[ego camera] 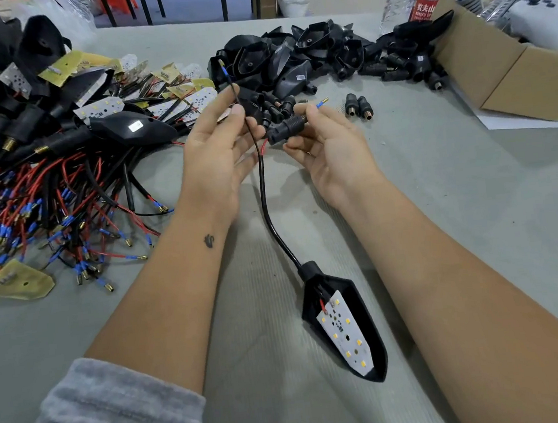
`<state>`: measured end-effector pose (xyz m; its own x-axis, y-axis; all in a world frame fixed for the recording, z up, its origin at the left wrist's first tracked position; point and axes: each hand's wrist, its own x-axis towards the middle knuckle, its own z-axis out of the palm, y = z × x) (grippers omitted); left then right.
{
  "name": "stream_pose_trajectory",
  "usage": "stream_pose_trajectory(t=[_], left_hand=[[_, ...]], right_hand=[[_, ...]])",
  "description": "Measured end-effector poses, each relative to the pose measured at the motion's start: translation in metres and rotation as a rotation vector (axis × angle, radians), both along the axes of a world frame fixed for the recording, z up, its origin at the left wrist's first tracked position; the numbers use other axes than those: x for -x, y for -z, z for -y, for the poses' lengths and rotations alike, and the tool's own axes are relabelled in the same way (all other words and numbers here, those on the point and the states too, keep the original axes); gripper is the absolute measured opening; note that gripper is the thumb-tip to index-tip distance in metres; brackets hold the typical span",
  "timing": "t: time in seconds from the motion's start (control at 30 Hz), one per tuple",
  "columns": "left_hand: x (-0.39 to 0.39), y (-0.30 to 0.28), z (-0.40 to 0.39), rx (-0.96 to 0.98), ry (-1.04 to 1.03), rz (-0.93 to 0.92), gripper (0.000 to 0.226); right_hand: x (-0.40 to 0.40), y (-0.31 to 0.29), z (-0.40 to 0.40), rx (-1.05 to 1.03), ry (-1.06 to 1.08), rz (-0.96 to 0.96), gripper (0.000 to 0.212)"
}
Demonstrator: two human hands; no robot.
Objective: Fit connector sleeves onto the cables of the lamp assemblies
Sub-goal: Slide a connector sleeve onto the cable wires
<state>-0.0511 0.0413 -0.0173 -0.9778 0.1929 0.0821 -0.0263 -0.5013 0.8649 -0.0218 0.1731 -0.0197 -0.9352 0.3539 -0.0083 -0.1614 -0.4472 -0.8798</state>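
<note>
Your right hand (pixel 323 137) pinches the connector sleeve (pixel 288 129), lying 3-to-9. Your left hand (pixel 220 141), at its 9 o'clock, lightly pinches the black cable (pixel 263 185), which still needs threading through.

Right hand (pixel 329 144) grips sleeve (pixel 288 129) — cable (pixel 263 192) threaded.

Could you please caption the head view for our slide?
Both hands thread a connector sleeve onto a lamp assembly's cable.
</note>
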Motion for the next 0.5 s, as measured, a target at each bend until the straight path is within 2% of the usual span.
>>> stream_pose_trajectory(t=[0.2,0.33,0.5], left_hand=[[0.0011,-0.0023,0.0044,-0.073,-0.065,0.028,0.020],[-0.0011,-0.0019,0.0036,0.146,-0.160,-0.065,0.014],[-0.0008,0.0007,0.0034,0.319,-0.224,-0.163,0.014]], right_hand=[[-0.0012,-0.0012,0.0009,-0.004,-0.007,0.020,0.022],[-0.0009,-0.0010,0.0015,-0.024,-0.002,0.032,0.022],[-0.0003,0.0004,0.0021,-0.038,0.022,0.031,0.023]])
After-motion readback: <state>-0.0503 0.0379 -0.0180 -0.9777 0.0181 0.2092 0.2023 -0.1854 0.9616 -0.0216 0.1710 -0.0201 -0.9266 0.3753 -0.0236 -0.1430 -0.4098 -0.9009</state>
